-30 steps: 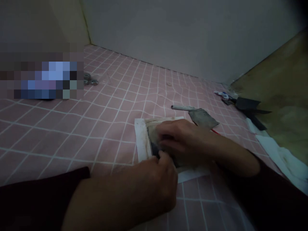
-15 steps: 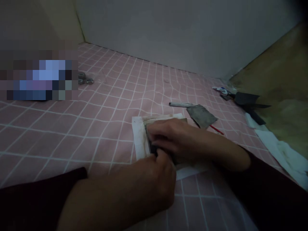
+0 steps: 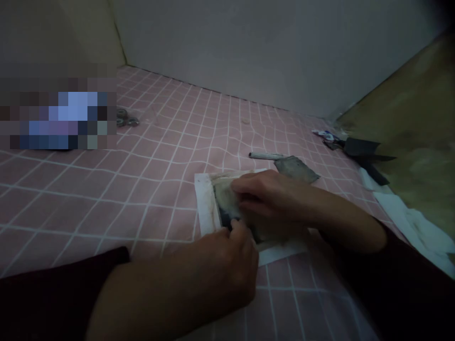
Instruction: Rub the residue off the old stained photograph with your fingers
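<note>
A white sheet (image 3: 206, 208) with brown smudges along its border lies on the pink checked cloth, and a pale and dark picture (image 3: 224, 199) covers its middle. My left hand (image 3: 234, 265) rests on the lower left part of the sheet, fingers curled and tips against the picture's dark area. Whatever it may grip is hidden. Over the picture, my right hand (image 3: 266, 192) is closed with fingers bunched, slightly blurred. I cannot make out what is in it. Just beyond that hand lie a grey worn square piece (image 3: 297, 169) and a thin grey rolled stick (image 3: 265, 155).
Black strips (image 3: 364, 149) and a small white-and-purple item (image 3: 323, 135) lie at the right. White paper (image 3: 408, 222) runs along the right edge. Small round metallic items (image 3: 126, 118) sit at far left, beside a blurred-out patch. Walls bound the back and right.
My right hand has slid right across the picture, baring more of its pale upper left. My left hand has stayed nearly still. A red stick seen before is now hidden behind the right arm.
</note>
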`<act>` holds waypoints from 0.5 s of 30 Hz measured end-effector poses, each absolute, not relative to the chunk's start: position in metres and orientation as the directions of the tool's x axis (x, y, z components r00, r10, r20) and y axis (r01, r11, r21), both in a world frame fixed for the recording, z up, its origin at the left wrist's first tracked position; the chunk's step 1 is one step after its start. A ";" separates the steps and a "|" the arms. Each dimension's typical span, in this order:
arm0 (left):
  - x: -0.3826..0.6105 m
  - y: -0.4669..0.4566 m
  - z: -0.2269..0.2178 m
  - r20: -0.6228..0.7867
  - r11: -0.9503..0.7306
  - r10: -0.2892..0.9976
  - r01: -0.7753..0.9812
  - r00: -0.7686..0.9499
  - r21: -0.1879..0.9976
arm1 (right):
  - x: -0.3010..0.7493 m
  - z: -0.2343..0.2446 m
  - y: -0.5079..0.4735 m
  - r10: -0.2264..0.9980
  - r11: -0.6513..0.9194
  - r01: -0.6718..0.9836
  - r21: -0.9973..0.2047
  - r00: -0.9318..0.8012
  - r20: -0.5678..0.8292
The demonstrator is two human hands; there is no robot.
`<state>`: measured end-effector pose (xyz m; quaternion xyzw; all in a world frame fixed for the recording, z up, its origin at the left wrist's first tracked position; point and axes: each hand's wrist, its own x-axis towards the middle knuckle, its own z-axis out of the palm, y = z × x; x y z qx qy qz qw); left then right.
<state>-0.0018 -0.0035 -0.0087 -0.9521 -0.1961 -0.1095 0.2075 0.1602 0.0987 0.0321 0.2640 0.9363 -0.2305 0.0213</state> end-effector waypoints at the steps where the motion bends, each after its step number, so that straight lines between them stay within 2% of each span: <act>1: -0.001 -0.004 -0.010 0.285 -0.834 0.339 0.427 0.896 -0.349 | 0.159 0.032 0.098 0.477 0.761 0.479 -0.437 -0.870 -0.124; 4: -0.001 -0.003 -0.010 0.274 -0.822 0.365 0.446 0.890 -0.355 | 0.154 0.032 0.095 0.446 0.768 0.412 -0.490 -0.894 -0.053; 9: -0.002 -0.002 -0.008 0.297 -0.833 0.327 0.422 0.897 -0.358 | 0.162 0.036 0.099 0.485 0.728 0.537 -0.426 -0.843 -0.234; 13: -0.001 -0.003 -0.007 0.267 -0.824 0.360 0.439 0.894 -0.359 | 0.155 0.033 0.095 0.479 0.754 0.451 -0.478 -0.875 -0.069; 15: -0.001 -0.004 -0.007 0.289 -0.819 0.361 0.449 0.887 -0.357 | 0.153 0.032 0.095 0.452 0.767 0.413 -0.491 -0.891 -0.043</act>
